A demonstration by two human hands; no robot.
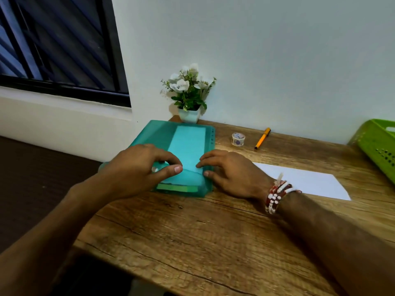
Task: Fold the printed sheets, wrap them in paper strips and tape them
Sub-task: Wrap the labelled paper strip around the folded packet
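**Head view: both hands at the flap of a teal folder**

Centre of frame: left hand (141, 167) curled over the near left part of the teal folder (158, 133), thumb and bent forefinger closed on its lifted flap. Just to the right, right hand (230, 174) with fingers loosely bent, forefinger and thumb tips close together, pinching the flap's right edge. Red and white beaded bracelets (275, 195) round that wrist.

Inside the translucent folder: a pale sheet (188, 144) lying lengthwise toward the wall, and a green strip (177, 187) along the near edge, below the flap. Folder flat on the left end of the wooden table (192, 231).

Right of the right hand, a white sheet (303, 182) flat on the wood, well apart from the folder. Higher up, near the wall: tape roll (238, 139), with an orange pen (262, 138) just to its right. Flower pot (189, 92) at the folder's far edge, against the wall. Green basket (376, 144) cut off at the right edge of the frame. Dark window (53, 43) at upper left.
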